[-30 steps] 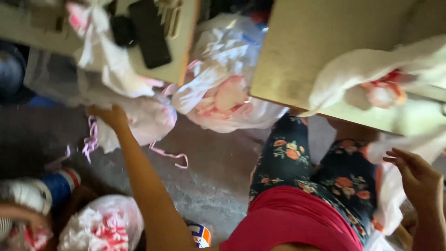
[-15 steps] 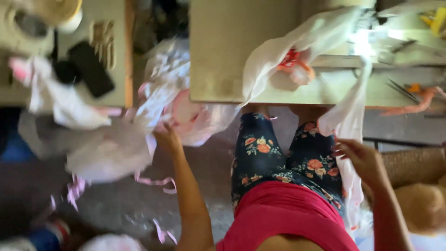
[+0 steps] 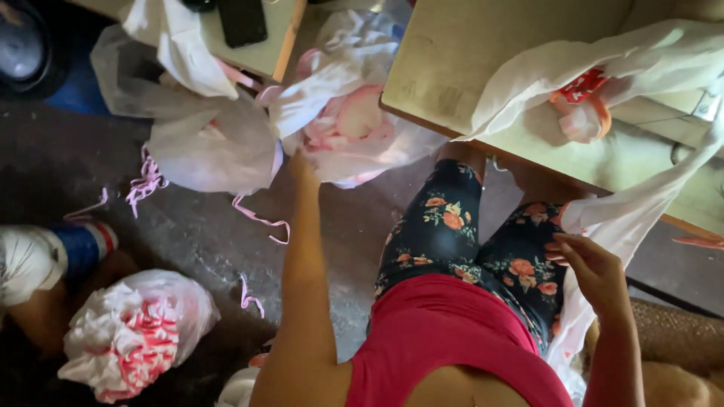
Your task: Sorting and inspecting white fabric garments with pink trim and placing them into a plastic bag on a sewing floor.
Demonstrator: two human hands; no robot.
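My left hand (image 3: 305, 167) reaches down to a clear plastic bag (image 3: 354, 128) stuffed with white and pink cloth on the floor. Its fingertips touch the bag, but the fingers are hidden. My right hand (image 3: 596, 270) rests by my lap and holds the edge of a long white fabric piece (image 3: 630, 215) that hangs off the pale table (image 3: 467, 68). More white fabric (image 3: 603, 60) with red and pink trim (image 3: 582, 87) lies on that table.
A second bag of cloth (image 3: 211, 147) slumps under a small table (image 3: 264, 53) with a dark phone (image 3: 243, 21) on it. A bag of white and red pieces (image 3: 132, 332) sits at the lower left. Pink strips (image 3: 260, 218) litter the floor. Another person's shoe (image 3: 34, 260) is at the left.
My left hand has moved from the left bag to the middle bag of white and pink cloth. My right hand stays by my lap on the hanging white fabric.
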